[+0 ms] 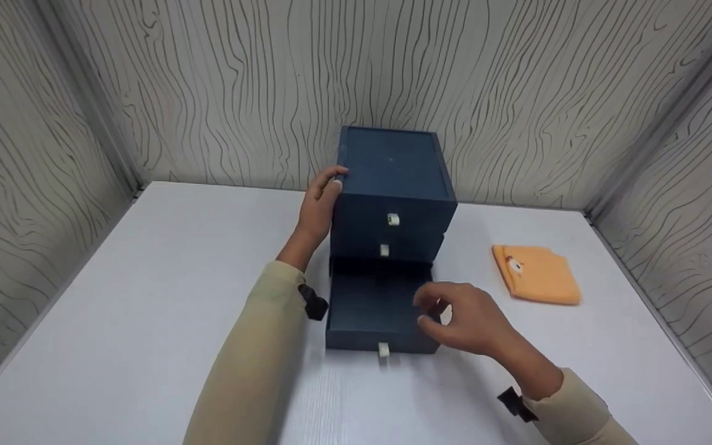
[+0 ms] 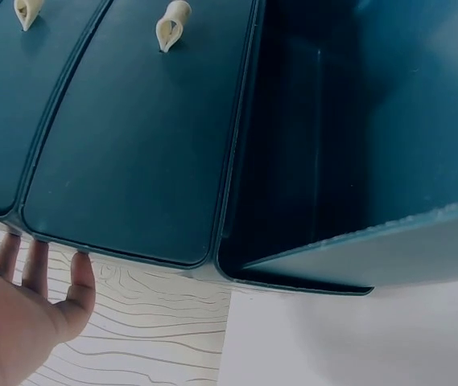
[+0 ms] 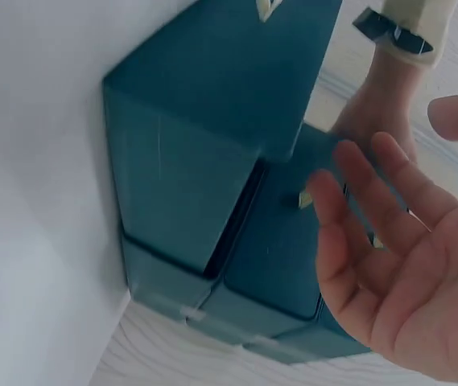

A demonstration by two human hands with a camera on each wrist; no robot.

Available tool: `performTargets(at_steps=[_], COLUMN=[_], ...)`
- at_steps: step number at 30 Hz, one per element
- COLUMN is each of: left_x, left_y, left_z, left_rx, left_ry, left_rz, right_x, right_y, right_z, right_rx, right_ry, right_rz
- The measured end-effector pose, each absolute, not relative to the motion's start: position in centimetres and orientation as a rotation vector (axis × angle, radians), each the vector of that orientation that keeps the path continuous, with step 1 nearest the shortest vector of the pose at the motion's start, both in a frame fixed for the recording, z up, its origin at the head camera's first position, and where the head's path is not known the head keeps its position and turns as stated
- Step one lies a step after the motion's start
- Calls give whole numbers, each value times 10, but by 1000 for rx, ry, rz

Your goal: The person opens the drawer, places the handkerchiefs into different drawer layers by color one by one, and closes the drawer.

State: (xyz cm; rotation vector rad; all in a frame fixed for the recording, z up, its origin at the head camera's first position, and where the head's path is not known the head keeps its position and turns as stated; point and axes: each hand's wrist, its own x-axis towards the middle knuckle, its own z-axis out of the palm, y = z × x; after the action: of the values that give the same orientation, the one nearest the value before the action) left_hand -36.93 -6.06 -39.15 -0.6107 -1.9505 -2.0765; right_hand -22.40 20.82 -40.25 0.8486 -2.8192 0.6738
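A dark blue drawer unit with three stacked drawers stands on the white table. Its bottom drawer is pulled well out, while the upper two are in. Each drawer front carries a small cream pull tab, such as the bottom tab. My left hand rests against the unit's left side, with fingertips touching that wall near the upper drawers. Over the right front part of the pulled-out drawer is my right hand, its fingers loosely bent and nothing between them.
A folded orange cloth with a small animal-face design lies on the table right of the drawers. White panels with dark wavy lines close off the back and both sides of the table.
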Motion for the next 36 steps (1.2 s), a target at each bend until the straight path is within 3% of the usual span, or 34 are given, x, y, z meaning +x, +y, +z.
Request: performTargets(at_steps=[9,21,36], left_x=[-368,-367,-348], left_y=[-59,-59,-61], left_z=[-394,-392,-372], left_rx=[-583,-562,-600], left_ry=[-1940,-1965,-2001], left_rz=[-2058,-2092,-2044], right_x=[-264,-312,-348], right_y=[245,310,368], right_z=[-406,-419,-448], right_rx=[611,303,150], right_ry=[-2752,-2935,-3125], right_rz=[378,556,468])
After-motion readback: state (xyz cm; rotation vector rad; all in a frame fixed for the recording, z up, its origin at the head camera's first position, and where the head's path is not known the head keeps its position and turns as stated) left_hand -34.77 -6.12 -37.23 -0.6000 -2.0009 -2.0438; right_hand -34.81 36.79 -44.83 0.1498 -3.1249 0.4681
